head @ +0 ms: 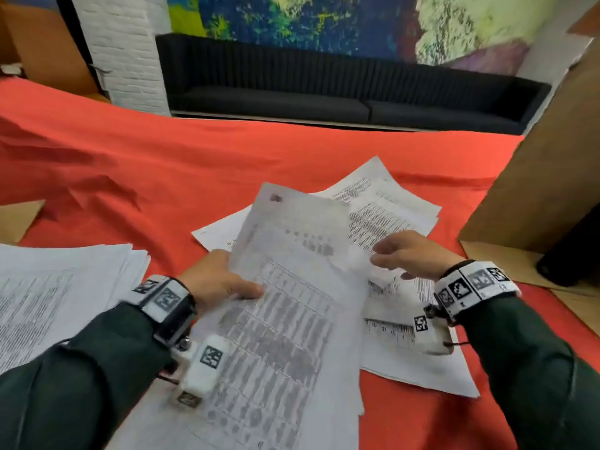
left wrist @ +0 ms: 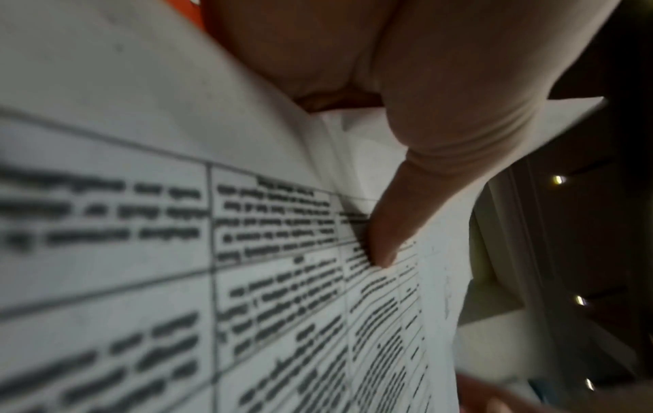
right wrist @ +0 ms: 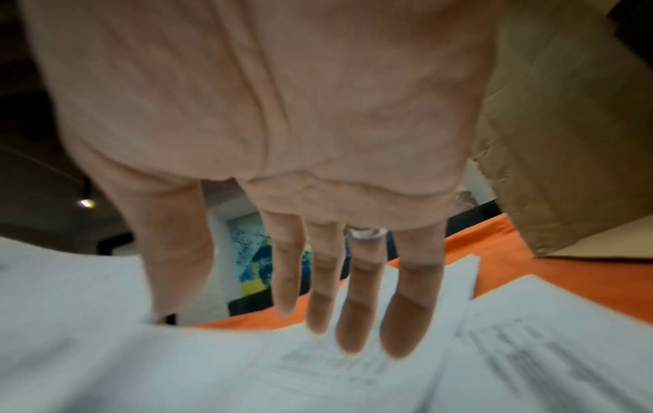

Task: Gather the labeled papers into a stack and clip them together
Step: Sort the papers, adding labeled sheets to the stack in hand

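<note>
A printed table sheet [head: 292,287] is lifted off the red tablecloth [head: 162,164], tilted up toward me. My left hand [head: 224,280] pinches its left edge, thumb [left wrist: 385,237] pressed on the printed side [left wrist: 247,223]. My right hand [head: 406,254] hovers by the sheet's right edge with straight fingers [right wrist: 353,307], holding nothing, above loose printed papers [head: 389,209] spread on the cloth. More loose papers [right wrist: 530,349] lie under that hand. A separate pile of papers [head: 65,287] lies at the left. No clip is visible.
A large brown cardboard box [head: 545,177] stands at the right edge of the table. A flat cardboard piece [head: 19,219] lies at the left. A black sofa [head: 324,92] and a white brick pillar [head: 123,53] stand beyond the table.
</note>
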Motion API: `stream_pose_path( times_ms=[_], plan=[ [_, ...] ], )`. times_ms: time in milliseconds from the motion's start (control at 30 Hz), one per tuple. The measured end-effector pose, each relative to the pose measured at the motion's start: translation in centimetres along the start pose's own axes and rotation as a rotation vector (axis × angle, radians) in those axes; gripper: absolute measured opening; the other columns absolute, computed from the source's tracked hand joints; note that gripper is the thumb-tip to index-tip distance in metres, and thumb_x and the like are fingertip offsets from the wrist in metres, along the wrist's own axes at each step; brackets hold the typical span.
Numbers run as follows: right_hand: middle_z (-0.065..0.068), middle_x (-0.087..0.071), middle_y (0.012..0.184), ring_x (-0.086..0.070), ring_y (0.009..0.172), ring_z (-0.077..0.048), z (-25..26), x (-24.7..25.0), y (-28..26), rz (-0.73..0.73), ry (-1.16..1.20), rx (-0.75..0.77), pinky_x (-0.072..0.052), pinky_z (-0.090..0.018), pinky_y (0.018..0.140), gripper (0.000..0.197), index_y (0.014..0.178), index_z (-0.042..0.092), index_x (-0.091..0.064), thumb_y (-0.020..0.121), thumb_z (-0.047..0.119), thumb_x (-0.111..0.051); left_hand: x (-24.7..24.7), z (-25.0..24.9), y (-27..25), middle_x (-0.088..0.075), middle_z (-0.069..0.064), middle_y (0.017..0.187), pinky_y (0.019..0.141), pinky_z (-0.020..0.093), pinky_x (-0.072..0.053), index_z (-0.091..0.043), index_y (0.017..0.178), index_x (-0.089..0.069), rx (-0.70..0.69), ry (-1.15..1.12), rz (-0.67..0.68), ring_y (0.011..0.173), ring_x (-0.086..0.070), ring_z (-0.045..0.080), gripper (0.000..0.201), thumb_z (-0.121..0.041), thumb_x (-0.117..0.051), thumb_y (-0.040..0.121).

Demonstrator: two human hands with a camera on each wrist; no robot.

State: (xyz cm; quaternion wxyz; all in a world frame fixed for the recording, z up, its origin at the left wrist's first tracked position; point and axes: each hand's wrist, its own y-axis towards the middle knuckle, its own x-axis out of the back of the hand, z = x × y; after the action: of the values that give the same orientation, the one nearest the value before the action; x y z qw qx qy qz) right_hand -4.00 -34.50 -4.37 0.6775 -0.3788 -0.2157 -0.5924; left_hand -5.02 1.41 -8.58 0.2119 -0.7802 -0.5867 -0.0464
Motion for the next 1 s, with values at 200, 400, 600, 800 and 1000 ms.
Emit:
stream_pose_path(
  times_ms=[200,400,600,800,1000],
  plan=[
    [-0.014,-0.057,0.141,-0.056,0.128,-0.031,-3.3,0.0,2.9,-0.167,-0.265,-0.158,-0.045,-0.037,0.106,0.067,0.136,0.002,-0.057,0.083,0.036,-0.080,6.9,1.1,-1.8,-0.076,0.023,0.112,0.077,0.052,-0.064,0.001,0.111,-0.078,0.004,-0.777,0.068,0.101,-0.076,0.036,0.065,-0.021,-0.096,0.052],
    [-0.009,-0.053,0.141,-0.060,0.120,-0.033,-1.0,-4.7,5.6,0.031,-0.524,-0.102,-0.055,-0.043,0.097,0.099,0.154,0.023,-0.028,0.071,0.026,-0.082,6.9,2.6,-0.8,-0.078,0.025,0.096,0.076,0.053,-0.064,0.006,0.111,-0.071,0.069,-0.487,-0.329,0.078,-0.079,0.033,0.026,0.003,-0.070,0.086],
    [-0.008,-0.065,0.098,-0.065,0.083,-0.025,0.3,-3.7,6.4,-0.211,-0.613,-0.077,-0.059,-0.039,0.079,0.013,0.106,0.010,-0.060,0.097,0.014,-0.052,6.0,4.2,1.4,-0.081,0.015,0.092,0.089,0.053,-0.060,-0.004,0.096,-0.079,0.222,-0.151,-0.341,0.086,-0.077,0.036,0.050,-0.031,-0.093,0.056],
    [0.002,-0.067,0.099,-0.062,0.092,-0.023,3.9,-5.2,1.9,-0.233,-0.230,0.219,-0.048,-0.027,0.072,0.041,0.092,0.026,-0.068,0.092,-0.006,-0.043,7.0,6.3,3.4,-0.080,0.016,0.095,0.094,0.057,-0.058,-0.002,0.101,-0.075,0.287,-0.121,-0.380,0.088,-0.077,0.038,0.051,-0.031,-0.086,0.061],
    [-0.001,-0.041,0.159,-0.029,0.151,-0.018,5.7,-11.0,-2.8,0.215,-0.401,0.651,-0.012,-0.024,0.126,0.067,0.125,0.025,-0.073,0.075,-0.012,-0.048,5.1,2.8,0.7,-0.078,0.021,0.098,0.086,0.049,-0.055,-0.006,0.102,-0.074,0.280,-0.630,-0.263,0.091,-0.073,0.036,0.074,-0.076,-0.051,0.089]
  ],
)
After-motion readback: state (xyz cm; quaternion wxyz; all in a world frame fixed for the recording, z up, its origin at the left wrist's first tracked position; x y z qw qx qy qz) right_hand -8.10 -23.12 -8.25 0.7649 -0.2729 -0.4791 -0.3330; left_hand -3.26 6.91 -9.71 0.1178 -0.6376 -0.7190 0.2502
